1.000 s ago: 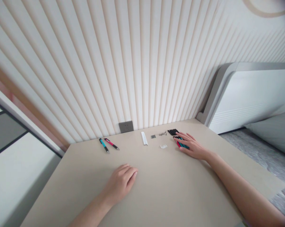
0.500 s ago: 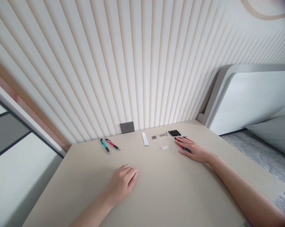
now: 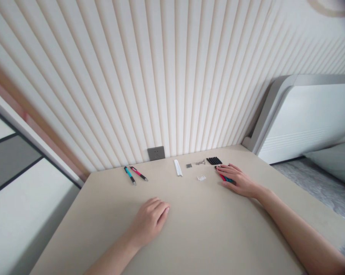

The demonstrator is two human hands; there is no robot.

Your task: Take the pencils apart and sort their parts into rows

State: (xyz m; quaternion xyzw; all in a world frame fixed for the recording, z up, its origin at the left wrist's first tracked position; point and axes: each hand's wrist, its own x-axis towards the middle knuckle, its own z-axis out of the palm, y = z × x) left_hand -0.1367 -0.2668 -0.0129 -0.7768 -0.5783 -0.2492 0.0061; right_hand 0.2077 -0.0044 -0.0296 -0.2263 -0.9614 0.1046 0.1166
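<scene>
My right hand [image 3: 239, 181] lies palm down with its fingers stretched over red [image 3: 222, 177] and teal barrel-like pieces [image 3: 229, 180], which it partly covers. Just beyond its fingertips is a row of several black tubes [image 3: 214, 160]. My left hand [image 3: 149, 217] rests loosely curled on the table, and nothing shows in it. Left of the right hand are small white pieces [image 3: 201, 178], small metallic pieces [image 3: 200, 162], a cluster of tiny grey parts [image 3: 188, 165] and several thin white sticks [image 3: 177, 168]. A teal pen [image 3: 130, 175] and a red pen [image 3: 138, 173] lie further left.
The beige table [image 3: 189, 229] stands against a ribbed wall [image 3: 166, 76]. A dark socket plate [image 3: 156, 153] sits on the wall just above the table's back edge. To the right is a bed with a pale headboard [image 3: 310, 118] and a pillow [image 3: 332, 160].
The whole view has shifted slightly, so the table things appear a little further right. My right hand has moved slightly over the red and teal pieces; the left hand stays put.
</scene>
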